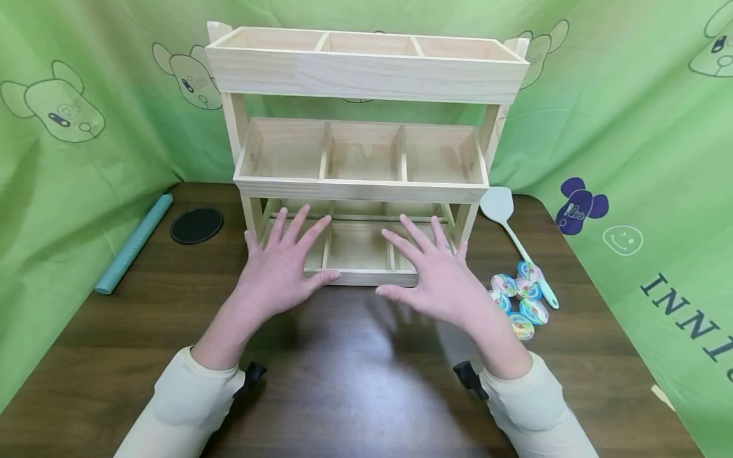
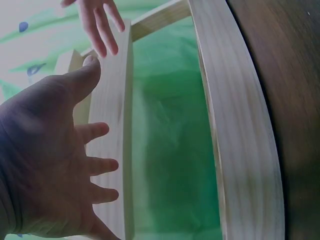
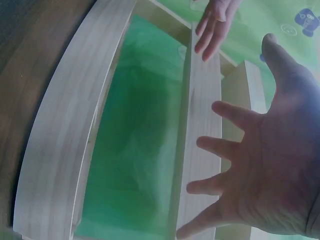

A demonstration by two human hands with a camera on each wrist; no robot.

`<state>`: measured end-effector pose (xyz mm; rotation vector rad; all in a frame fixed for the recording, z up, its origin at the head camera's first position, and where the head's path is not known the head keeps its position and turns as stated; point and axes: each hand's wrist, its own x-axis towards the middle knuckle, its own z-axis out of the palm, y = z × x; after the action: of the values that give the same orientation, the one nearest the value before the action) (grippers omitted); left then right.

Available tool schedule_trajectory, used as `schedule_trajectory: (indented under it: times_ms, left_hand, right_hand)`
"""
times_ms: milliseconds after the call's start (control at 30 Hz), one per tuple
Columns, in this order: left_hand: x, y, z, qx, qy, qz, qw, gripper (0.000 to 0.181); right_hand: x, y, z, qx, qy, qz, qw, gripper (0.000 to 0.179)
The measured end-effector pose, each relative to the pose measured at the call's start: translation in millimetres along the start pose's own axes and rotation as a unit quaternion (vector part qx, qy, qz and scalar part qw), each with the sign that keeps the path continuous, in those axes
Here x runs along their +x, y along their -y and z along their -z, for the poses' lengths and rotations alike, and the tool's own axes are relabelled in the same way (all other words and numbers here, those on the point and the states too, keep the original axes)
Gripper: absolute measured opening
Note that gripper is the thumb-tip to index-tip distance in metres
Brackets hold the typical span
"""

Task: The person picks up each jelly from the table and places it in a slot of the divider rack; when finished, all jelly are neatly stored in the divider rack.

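Note:
Both my hands hover in front of a pale wooden three-tier rack, palms toward it and fingers spread wide. My left hand [image 1: 279, 273] covers part of the bottom tier's left side; my right hand [image 1: 441, 280] covers its right side. Neither holds anything. The rack's top tier [image 1: 366, 76], middle tier [image 1: 361, 189] and bottom tier [image 1: 366, 278] have dividers making compartments. In the left wrist view, the fingers of the left hand [image 2: 55, 155] overlap a wooden board [image 2: 112, 100]. The right wrist view has the right hand [image 3: 270, 155] spread likewise before the rack's boards [image 3: 200, 110].
On the left of the dark wooden table [image 1: 343, 394] lie a blue-green roll [image 1: 134, 245] and a black disc [image 1: 196, 226]. On the right, a pale spatula [image 1: 498, 203] lies beside several small colourful round packs [image 1: 534, 311]. Green printed cloth [image 1: 641, 191] surrounds the table.

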<state>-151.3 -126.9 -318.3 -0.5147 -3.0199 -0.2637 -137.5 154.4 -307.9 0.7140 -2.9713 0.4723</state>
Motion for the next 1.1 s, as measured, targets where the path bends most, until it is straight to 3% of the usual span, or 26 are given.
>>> schedule_trajectory:
  times_ms: [133, 333, 533, 667, 800, 1000, 1100]
  left_hand:
    - [3.3, 8.6, -1.4, -0.022, -0.009, 0.011, 0.9997, 0.091]
    - [6.0, 25.1, -6.7, -0.06, -0.048, 0.03, 0.9966, 0.083]
    - [6.9, 44.8, -16.9, -0.115, -0.112, 0.046, 0.986, 0.076]
    - [9.4, 56.7, -23.8, -0.157, -0.174, 0.072, 0.9695, 0.07]
    - [12.8, 67.3, -32.1, -0.198, -0.216, 0.098, 0.951, 0.069]
    - [18.6, 81.7, -42.9, -0.261, -0.258, 0.138, 0.9199, 0.071]
    - [19.9, 89.6, -46.8, -0.295, -0.253, 0.163, 0.9071, 0.074]
  right_hand:
    - [0.7, -5, 3, 0.024, 0.01, -0.001, 0.9997, 0.088]
    - [1.2, -21, 6, 0.058, 0.031, 0.006, 0.9978, 0.081]
    - [-0.6, -38, 11, 0.103, 0.032, 0.028, 0.9938, 0.073]
    - [-4.0, -48, 17, 0.101, 0.037, 0.026, 0.9939, 0.063]
    - [-10.0, -61, 22, 0.109, 0.045, 0.011, 0.993, 0.053]
    - [-14.5, -85, 30, 0.112, 0.046, -0.025, 0.9923, 0.047]
    - [-14.8, -98, 35, 0.121, 0.049, -0.044, 0.9905, 0.048]
